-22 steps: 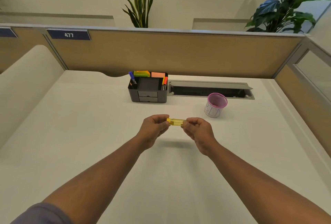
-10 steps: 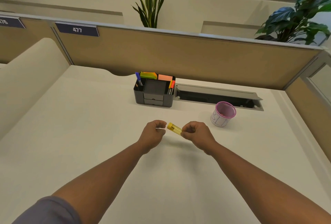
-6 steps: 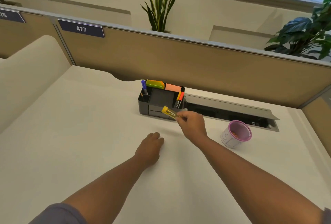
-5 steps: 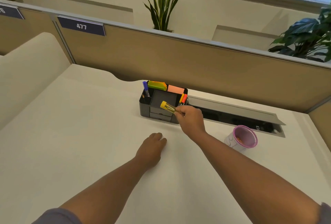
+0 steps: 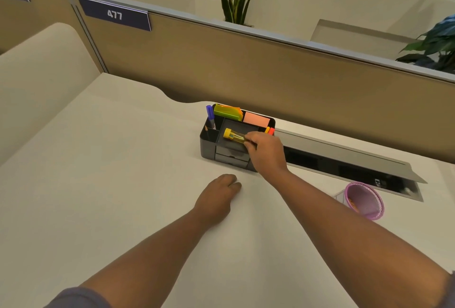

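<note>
My right hand (image 5: 267,153) pinches one end of a small yellow transparent tube with a yellow cap (image 5: 233,135). It holds the tube over the middle compartment of a dark grey desk organiser (image 5: 209,150) at the back of the desk. My left hand (image 5: 218,197) rests on the white desk surface in front of the organiser, fingers loosely curled, holding nothing. The organiser holds a blue pen (image 5: 210,117), green (image 5: 227,112) and pink sticky notes (image 5: 256,119), and orange markers (image 5: 270,131).
A pink mesh cup (image 5: 365,200) stands on the desk at the right. Behind it lies an open grey cable tray (image 5: 344,160). A tan partition (image 5: 246,66) with a "477" label closes the back; plants stand beyond it.
My left hand let go of the tube and dropped to the desk. My right hand carried the tube forward to the organiser and now holds it over the middle compartment.
</note>
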A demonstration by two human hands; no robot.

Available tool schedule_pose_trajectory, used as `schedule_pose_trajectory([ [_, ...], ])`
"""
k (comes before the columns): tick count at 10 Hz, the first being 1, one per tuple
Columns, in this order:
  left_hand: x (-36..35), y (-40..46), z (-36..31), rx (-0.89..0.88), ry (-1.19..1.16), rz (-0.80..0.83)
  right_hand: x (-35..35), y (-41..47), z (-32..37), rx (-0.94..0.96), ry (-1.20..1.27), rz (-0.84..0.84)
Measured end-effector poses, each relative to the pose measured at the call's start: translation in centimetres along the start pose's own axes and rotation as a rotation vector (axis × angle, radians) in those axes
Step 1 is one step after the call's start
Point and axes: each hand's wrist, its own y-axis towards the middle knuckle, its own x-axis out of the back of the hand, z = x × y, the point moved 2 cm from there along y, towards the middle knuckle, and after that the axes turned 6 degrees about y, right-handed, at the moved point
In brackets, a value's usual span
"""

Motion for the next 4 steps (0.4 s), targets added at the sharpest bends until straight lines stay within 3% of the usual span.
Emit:
schedule_pose_trajectory([
  [4, -0.1, 0.29, -0.07, -0.008, 0.043, 0.027, -0.06, -0.25, -0.58, -0.105, 0.016, -0.02],
])
